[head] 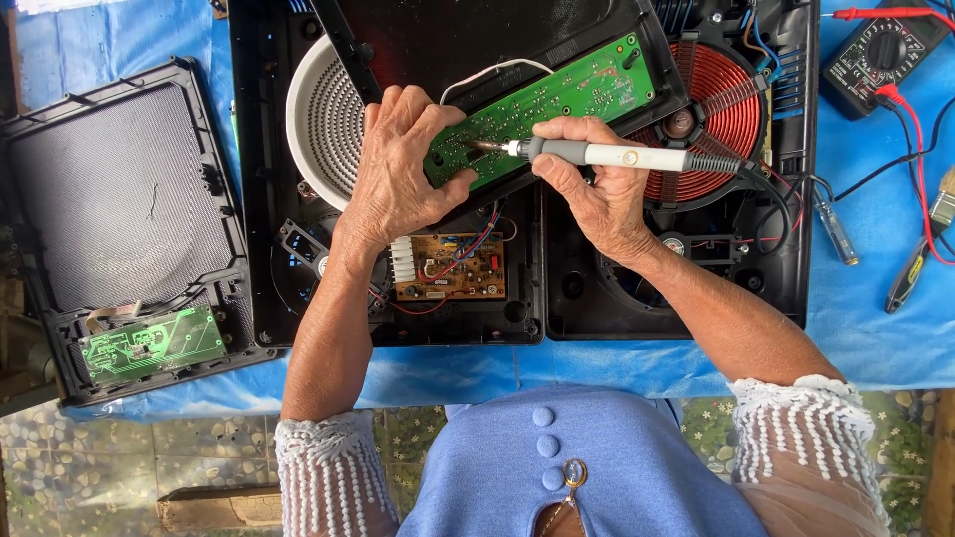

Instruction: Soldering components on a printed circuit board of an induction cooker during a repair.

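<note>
You held one soldering iron (607,154) over the middle of the opened cooker (517,298). Its long axis ran left to right, nearly level, with the tip pointing left and the cord end to the right. The tip touched the long green board (577,89), which lay tilted, its right end farther from you than its left.

Your right hand (597,194) was closed around the iron's grey grip, fingers curled over the top and thumb underneath. Your left hand (398,164) rested on the left end of that board, fingers bent and pressed down on it, thumb stretched along its near edge; it clasped nothing else.

You had three boards in view: the long green one under the iron, a brown board (448,268) just near of it inside the cooker, and a second green board (149,343) in the loose black panel (119,199) far left. Two heating elements showed: a white ribbed disc (323,119) left of your left hand and a copper coil (721,109) behind the iron's cord end.

On the blue cloth (875,328) to the right lay one multimeter (880,55) with red and black leads, one small tester screwdriver (836,234) and one brush (925,249), all well apart from your hands.
</note>
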